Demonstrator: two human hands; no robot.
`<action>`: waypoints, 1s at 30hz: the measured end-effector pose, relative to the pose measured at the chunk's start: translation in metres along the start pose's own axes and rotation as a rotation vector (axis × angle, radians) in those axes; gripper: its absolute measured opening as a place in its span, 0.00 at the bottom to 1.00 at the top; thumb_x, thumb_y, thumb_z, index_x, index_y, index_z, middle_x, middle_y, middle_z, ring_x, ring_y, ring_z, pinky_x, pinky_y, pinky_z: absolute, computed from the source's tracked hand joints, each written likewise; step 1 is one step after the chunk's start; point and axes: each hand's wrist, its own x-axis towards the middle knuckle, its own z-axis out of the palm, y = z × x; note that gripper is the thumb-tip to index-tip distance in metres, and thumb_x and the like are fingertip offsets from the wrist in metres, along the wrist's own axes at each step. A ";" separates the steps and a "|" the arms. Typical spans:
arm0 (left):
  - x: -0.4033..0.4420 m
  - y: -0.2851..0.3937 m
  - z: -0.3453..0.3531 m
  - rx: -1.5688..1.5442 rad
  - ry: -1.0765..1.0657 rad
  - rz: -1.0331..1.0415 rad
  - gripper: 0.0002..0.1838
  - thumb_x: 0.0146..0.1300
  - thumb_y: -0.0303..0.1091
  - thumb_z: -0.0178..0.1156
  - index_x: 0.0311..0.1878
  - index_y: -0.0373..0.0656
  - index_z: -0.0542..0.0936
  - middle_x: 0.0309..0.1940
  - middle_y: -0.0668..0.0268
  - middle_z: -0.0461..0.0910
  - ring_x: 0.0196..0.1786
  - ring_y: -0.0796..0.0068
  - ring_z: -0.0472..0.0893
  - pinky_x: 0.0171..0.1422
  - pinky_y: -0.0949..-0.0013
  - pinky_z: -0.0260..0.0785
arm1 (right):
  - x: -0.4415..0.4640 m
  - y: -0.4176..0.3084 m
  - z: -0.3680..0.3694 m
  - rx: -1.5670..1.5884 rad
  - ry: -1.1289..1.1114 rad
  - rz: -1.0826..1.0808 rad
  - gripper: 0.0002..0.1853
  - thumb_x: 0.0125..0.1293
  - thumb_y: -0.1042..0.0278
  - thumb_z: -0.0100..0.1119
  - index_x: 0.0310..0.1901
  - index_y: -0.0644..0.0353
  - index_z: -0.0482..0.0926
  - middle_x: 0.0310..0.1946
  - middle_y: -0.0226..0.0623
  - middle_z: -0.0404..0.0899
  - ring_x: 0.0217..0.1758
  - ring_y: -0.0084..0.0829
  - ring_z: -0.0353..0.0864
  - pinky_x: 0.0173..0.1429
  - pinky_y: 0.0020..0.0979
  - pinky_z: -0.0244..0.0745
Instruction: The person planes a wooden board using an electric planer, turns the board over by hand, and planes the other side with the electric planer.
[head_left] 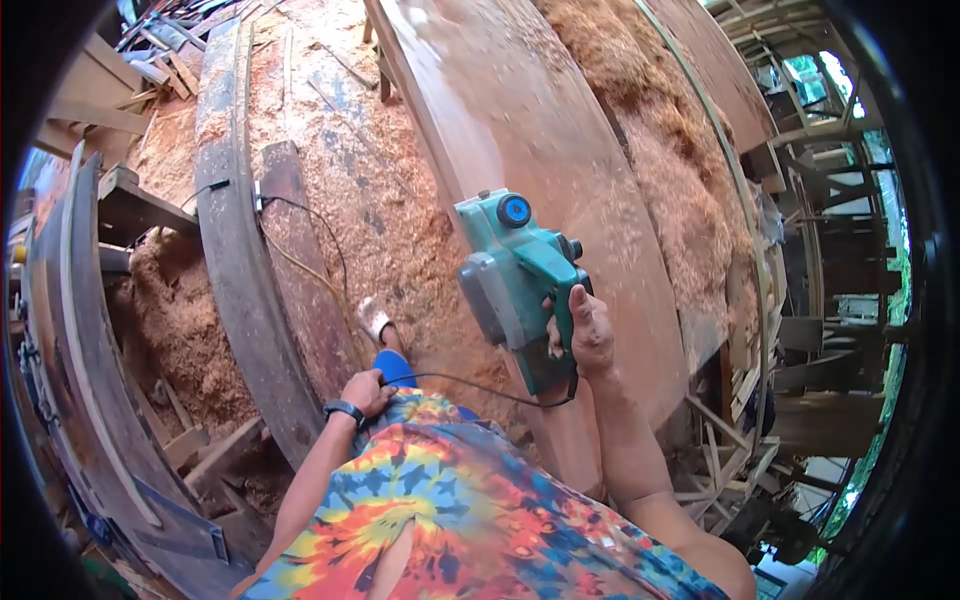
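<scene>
On the plank (575,150), toward its left edge, sits the planer (525,262), gripped by the right hand (592,335) alone. The left hand (369,393) is at the cord (470,384); I can't tell whether it's closed. Slack cord could slip under the planer, and one-handed steering might tip it, gouging the wood.

The power planer (528,270) rests on the wide plank (622,262). Heaped shavings (680,185) lie right of the plank; a long board (236,240) lies to its left.
</scene>
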 end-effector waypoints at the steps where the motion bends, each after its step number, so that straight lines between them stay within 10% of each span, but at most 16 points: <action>1: 0.011 0.000 -0.018 -0.008 0.016 -0.003 0.21 0.62 0.46 0.66 0.46 0.35 0.83 0.44 0.42 0.84 0.52 0.42 0.82 0.57 0.49 0.73 | 0.023 -0.009 0.006 -0.008 -0.006 -0.016 0.39 0.69 0.26 0.47 0.41 0.67 0.77 0.14 0.32 0.72 0.13 0.22 0.70 0.18 0.24 0.64; 30: 0.158 -0.031 -0.284 -0.348 0.375 -0.147 0.20 0.62 0.45 0.66 0.40 0.34 0.80 0.36 0.46 0.84 0.42 0.47 0.84 0.48 0.55 0.75 | 0.552 -0.247 0.211 0.028 -0.011 -0.071 0.35 0.68 0.28 0.53 0.32 0.62 0.77 0.16 0.31 0.72 0.13 0.25 0.70 0.18 0.29 0.68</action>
